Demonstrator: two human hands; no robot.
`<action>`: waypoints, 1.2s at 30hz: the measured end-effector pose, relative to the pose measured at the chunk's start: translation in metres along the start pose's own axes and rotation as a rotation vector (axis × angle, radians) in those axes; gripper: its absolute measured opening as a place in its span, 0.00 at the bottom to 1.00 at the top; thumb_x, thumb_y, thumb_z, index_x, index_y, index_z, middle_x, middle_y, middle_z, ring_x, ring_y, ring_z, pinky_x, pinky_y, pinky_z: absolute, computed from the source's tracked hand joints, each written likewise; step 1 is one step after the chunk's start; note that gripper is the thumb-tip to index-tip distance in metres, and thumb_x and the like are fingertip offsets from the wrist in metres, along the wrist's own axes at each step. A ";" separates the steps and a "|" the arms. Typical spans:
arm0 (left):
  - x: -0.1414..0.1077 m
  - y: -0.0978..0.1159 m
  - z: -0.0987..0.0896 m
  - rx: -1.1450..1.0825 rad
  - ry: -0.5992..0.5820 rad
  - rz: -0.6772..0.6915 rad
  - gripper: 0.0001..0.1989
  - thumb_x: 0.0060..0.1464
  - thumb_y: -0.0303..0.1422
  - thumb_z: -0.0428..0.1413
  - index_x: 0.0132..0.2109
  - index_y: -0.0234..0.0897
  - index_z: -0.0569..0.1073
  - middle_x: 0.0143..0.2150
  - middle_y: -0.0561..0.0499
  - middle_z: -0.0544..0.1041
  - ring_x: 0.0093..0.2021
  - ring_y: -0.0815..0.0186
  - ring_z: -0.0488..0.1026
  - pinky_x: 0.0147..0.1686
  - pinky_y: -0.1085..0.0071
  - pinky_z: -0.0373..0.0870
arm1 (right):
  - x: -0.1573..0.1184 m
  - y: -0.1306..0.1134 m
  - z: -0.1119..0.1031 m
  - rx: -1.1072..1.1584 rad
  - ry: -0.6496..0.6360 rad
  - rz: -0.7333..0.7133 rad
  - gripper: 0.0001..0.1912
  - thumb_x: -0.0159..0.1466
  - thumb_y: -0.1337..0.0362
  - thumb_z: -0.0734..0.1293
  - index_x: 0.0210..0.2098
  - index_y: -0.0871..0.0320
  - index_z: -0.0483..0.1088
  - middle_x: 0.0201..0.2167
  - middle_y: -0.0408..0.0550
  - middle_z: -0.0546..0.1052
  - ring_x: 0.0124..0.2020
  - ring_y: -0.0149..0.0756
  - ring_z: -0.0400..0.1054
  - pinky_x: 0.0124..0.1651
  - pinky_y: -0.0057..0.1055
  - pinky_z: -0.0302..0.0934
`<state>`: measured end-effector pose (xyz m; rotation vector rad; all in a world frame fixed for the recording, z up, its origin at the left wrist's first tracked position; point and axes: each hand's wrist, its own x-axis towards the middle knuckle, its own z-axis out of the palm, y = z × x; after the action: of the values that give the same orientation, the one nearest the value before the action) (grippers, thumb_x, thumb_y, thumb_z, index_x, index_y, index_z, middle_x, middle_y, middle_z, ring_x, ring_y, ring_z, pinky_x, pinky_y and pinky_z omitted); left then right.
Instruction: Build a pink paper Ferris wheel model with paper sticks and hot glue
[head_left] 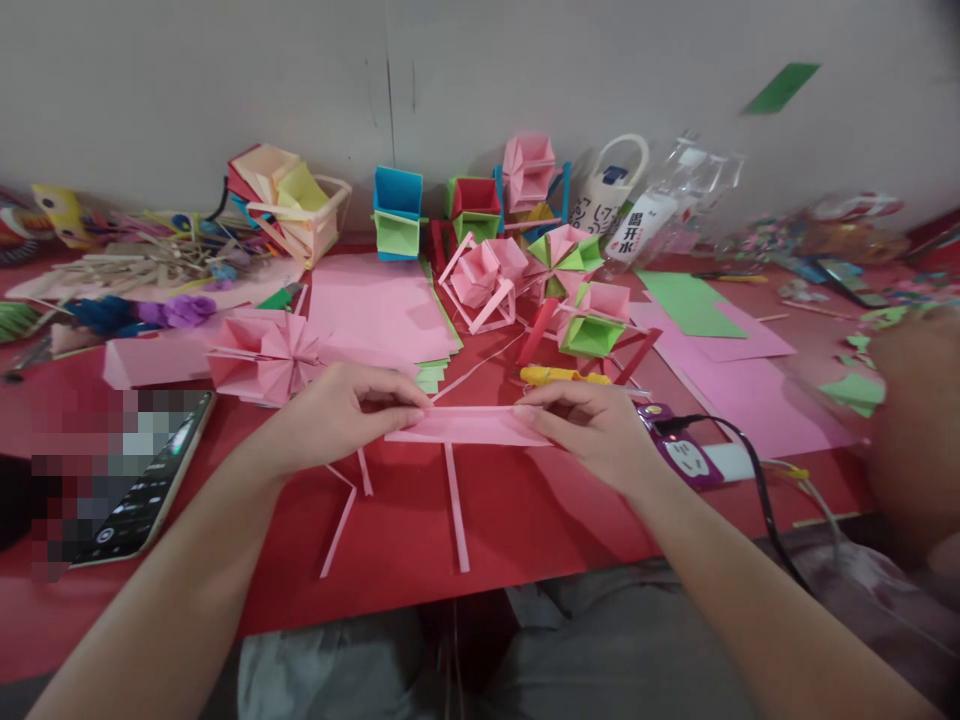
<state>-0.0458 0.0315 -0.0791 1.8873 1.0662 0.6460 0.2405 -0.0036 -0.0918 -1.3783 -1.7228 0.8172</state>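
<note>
A folded strip of pink paper [471, 426] stretches between my two hands just above the red table. My left hand [352, 405] pinches its left end between thumb and fingers. At the opposite end, my right hand [581, 425] grips the paper the same way. Below the strip lies a narrow pink paper stick [456, 510], and to its left is a bent pink paper stick [341, 530]. Beyond my left hand sits a pink folded-paper wheel [262, 355].
A phone [150, 480] lies at the left. Behind are a pink paper stack [367, 310] and several paper wheel models [487, 275]. A purple power strip [686, 455] with a black cable is at the right, near green paper [694, 303]. Bottles [645, 225] stand against the wall.
</note>
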 end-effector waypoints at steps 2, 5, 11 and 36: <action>0.000 0.000 0.000 -0.023 0.009 -0.019 0.06 0.53 0.30 0.62 0.38 0.39 0.83 0.36 0.53 0.85 0.35 0.67 0.80 0.37 0.76 0.78 | 0.000 0.000 0.000 0.008 -0.001 0.000 0.02 0.60 0.64 0.73 0.31 0.53 0.81 0.30 0.45 0.82 0.29 0.34 0.74 0.28 0.29 0.67; 0.001 -0.001 0.001 -0.047 0.024 -0.043 0.05 0.52 0.29 0.63 0.36 0.39 0.83 0.34 0.53 0.85 0.34 0.67 0.80 0.37 0.77 0.78 | 0.001 0.001 0.000 0.035 -0.018 0.001 0.03 0.60 0.63 0.73 0.32 0.53 0.80 0.30 0.45 0.82 0.30 0.35 0.75 0.31 0.30 0.68; 0.002 -0.001 0.007 -0.035 0.002 -0.048 0.05 0.53 0.31 0.63 0.36 0.39 0.84 0.35 0.53 0.85 0.35 0.68 0.80 0.38 0.77 0.77 | 0.003 0.005 0.002 0.138 -0.107 0.037 0.06 0.61 0.59 0.73 0.34 0.54 0.79 0.33 0.45 0.82 0.35 0.35 0.75 0.37 0.30 0.70; 0.003 0.001 0.006 0.164 -0.193 -0.032 0.15 0.63 0.42 0.53 0.41 0.39 0.82 0.38 0.52 0.83 0.38 0.64 0.77 0.35 0.74 0.70 | -0.003 -0.006 0.007 0.242 -0.435 0.293 0.20 0.64 0.47 0.70 0.33 0.59 0.77 0.23 0.44 0.80 0.23 0.31 0.77 0.29 0.25 0.73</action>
<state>-0.0393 0.0316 -0.0807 2.0231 1.0479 0.3587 0.2322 -0.0079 -0.0907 -1.3720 -1.6793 1.5304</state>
